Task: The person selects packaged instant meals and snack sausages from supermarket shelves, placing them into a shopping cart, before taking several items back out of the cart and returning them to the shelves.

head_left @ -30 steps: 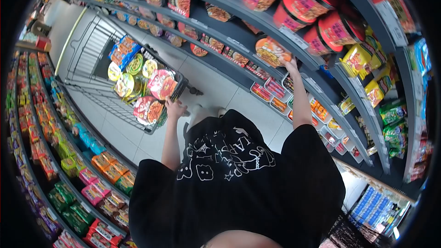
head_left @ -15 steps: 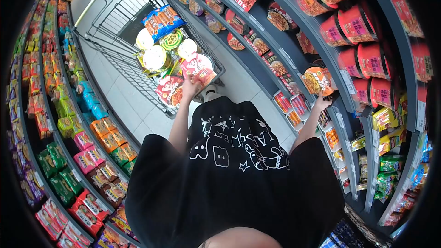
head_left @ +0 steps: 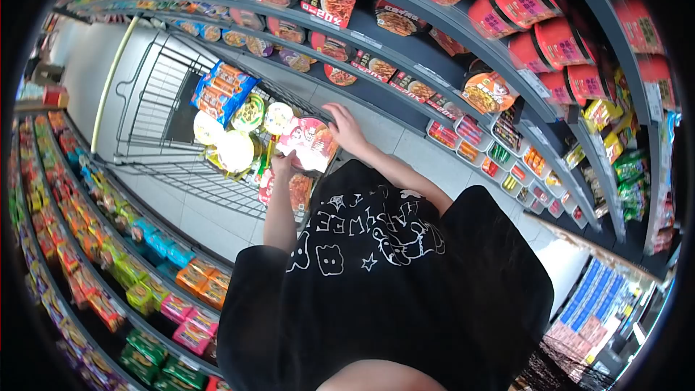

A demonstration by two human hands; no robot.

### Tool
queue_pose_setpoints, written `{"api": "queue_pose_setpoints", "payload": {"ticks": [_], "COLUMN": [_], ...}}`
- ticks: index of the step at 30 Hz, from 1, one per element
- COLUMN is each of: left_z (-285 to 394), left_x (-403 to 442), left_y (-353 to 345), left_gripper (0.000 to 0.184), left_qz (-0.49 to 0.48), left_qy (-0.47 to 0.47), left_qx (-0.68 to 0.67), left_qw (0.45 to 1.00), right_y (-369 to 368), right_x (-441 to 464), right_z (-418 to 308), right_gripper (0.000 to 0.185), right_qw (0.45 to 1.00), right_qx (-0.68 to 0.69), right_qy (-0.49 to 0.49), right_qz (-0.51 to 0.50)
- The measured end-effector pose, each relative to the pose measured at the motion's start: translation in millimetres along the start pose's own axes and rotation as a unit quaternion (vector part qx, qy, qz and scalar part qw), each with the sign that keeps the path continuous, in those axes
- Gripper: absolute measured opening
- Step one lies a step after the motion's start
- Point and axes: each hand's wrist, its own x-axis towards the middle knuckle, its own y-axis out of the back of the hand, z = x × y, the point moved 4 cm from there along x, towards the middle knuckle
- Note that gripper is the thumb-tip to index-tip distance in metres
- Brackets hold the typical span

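In the head view, we see our shopping cart [head_left: 178, 112], and the pink-and-white noodle bowl [head_left: 310, 143] lies at the end of it nearest us, its lid washed out by glare. Our left hand [head_left: 284, 164] reaches over that end of the cart and touches the bowl's near edge; we cannot tell whether its grip is clamped on the bowl or only resting there. Our right hand [head_left: 349, 132] is at the cart's near right corner, its grip apart, fingers stretched out just beside the bowl's right edge.

A red noodle bowl [head_left: 298, 190] sits at the cart's near left corner, partly behind our left forearm. Farther into the cart we have a green-lidded tub [head_left: 248, 111] and a blue snack bag [head_left: 223, 94]. Our black T-shirt [head_left: 369, 246] with white drawings fills the space on our side of the cart.

To the right of the cart, the shelves hold an orange-lidded noodle bowl [head_left: 489, 91] and red noodle tubs [head_left: 561, 43]. To its left, we see orange packets [head_left: 204, 282] on another rack.
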Motion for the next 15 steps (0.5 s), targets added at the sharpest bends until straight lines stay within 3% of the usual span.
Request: {"api": "queue_pose_setpoints", "payload": {"ticks": [1, 2, 3, 5, 6, 7, 9, 11, 13, 14, 15], "left_z": [39, 26, 11, 16, 28, 51, 20, -5, 6, 23, -7], "left_x": [-33, -14, 14, 9, -10, -38, -10, 18, 25, 13, 49], "left_y": [-2, -2, 1, -2, -4, -10, -9, 3, 3, 4, 18], "left_gripper": [0.025, 0.03, 0.036, 0.038, 0.038, 0.046, 0.061, 0.054, 0.034, 0.029, 0.033], "left_qz": [0.084, 0.032, -0.031, 0.057, 0.069, 0.085, -0.073, -0.053, -0.068, -0.014, 0.008], "left_qy": [-0.048, -0.1, -0.202, -0.308, -0.231, -0.123, 0.038, 0.049, -0.033, -0.101, -0.131], "left_qx": [0.076, -0.021, 0.094, 0.239, 0.16, 0.152, -0.079, -0.013, 0.191, 0.268, 0.29], "left_qw": [0.992, 0.994, 0.974, 0.919, 0.957, 0.977, 0.993, 0.997, 0.979, 0.958, 0.948], "right_y": [-9, -13, -17, -35, -42, -42, -44, -33, -26, -18, -2], "right_x": [-1, -3, -7, -19, -26, -31, -40, -39, -35, -32, -28], "right_z": [3, 3, 8, 30, 42, 48, 58, 60, 77, 84, 86], "right_gripper": [0.041, 0.043, 0.043, 0.045, 0.047, 0.047, 0.049, 0.049, 0.046, 0.046, 0.044], "right_qw": [1.0, 1.0, 1.0, 0.994, 0.983, 0.984, 0.969, 0.977, 0.972, 0.973, 0.978], "right_qx": [0.011, -0.014, -0.013, -0.033, -0.033, -0.032, -0.025, -0.023, 0.077, 0.077, 0.074], "right_qy": [-0.014, -0.01, -0.015, -0.047, -0.098, -0.1, -0.14, -0.113, -0.145, -0.147, -0.149], "right_qz": [-0.001, -0.023, -0.015, -0.092, -0.15, -0.143, -0.203, -0.182, -0.17, -0.162, -0.123]}}
